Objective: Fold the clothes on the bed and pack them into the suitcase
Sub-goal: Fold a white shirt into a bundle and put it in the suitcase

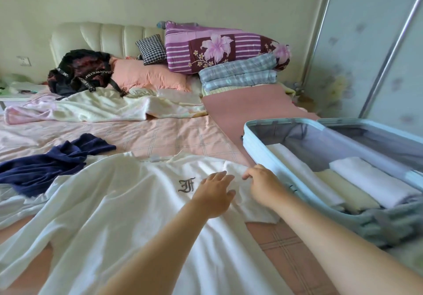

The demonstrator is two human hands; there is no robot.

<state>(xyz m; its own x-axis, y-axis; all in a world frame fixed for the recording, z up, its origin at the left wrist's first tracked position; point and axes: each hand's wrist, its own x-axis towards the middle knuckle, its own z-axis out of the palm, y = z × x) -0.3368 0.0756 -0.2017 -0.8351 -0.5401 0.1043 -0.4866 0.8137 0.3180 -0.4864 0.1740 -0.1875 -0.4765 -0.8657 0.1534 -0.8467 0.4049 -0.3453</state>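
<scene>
Head view, logged left to right.

- Far left: navy garment (52,166) lies crumpled and unfolded on the pink checked bed sheet (160,134). Its near edge touches the white T-shirt.
- Behind it, by the headboard (103,35): black backpack (80,72) leaning on a pink pillow (148,74). A pale blanket (91,106) lies rumpled in front of both.
- Centre: white T-shirt (114,198) is spread front-up on the bed, collar pointing away from the camera, grey letter "F" emblem (186,184) on the chest. Not yet folded. Wrinkles run along the body.
- Left hand (215,194): palm down on the shirt just right of the emblem, fingers straight and slightly spread, pressing the cloth flat. It grasps nothing.
- Right hand (263,187): just beside the left one, at the shirt's sleeve nearest the suitcase. Fingers are curled, and thumb and forefinger pinch a ridge of the sleeve fabric.
- Rear centre: checked cushion (152,48), purple floral quilt (217,47) stacked on a folded plaid blanket (240,74).
- Right: light blue suitcase (251,139) lies open on the bed, touching the shirt sleeve's edge. Inside, side by side: a folded white piece (304,180), a cream piece (343,194), another white piece (375,180). Grey cloth (389,226) is bunched at the near corner.
- Far right: frosted wardrobe door (366,42).
</scene>
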